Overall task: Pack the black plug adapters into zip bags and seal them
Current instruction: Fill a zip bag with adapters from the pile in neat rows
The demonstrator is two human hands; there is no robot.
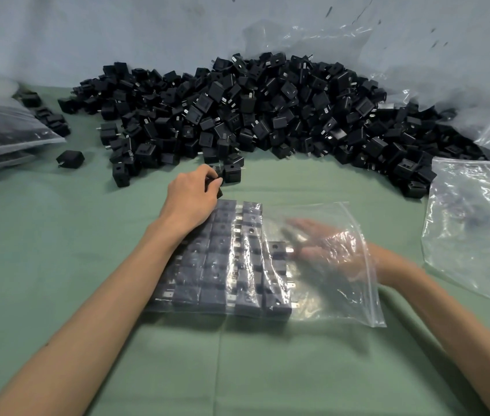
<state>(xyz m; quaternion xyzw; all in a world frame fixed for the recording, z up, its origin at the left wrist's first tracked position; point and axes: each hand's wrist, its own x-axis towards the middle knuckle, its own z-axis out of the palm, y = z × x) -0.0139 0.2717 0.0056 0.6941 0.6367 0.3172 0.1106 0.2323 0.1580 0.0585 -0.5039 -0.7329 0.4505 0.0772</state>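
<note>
Head view: left hand (191, 195) curled round one plug adapter (218, 191), pinched at near edge of pile (252, 109). Right hand (324, 250) inside zip bag (343, 298), fingers flat, spread, nothing held; blurred. Packed rows (222, 265) laid beside right hand, just nearer than left grip; bag judged over half filled, unsealed. Filled bags (3, 136) far left of grip, empty bags (472, 235) right. Large pile left unpacked; left forearm laid across bag.
</note>
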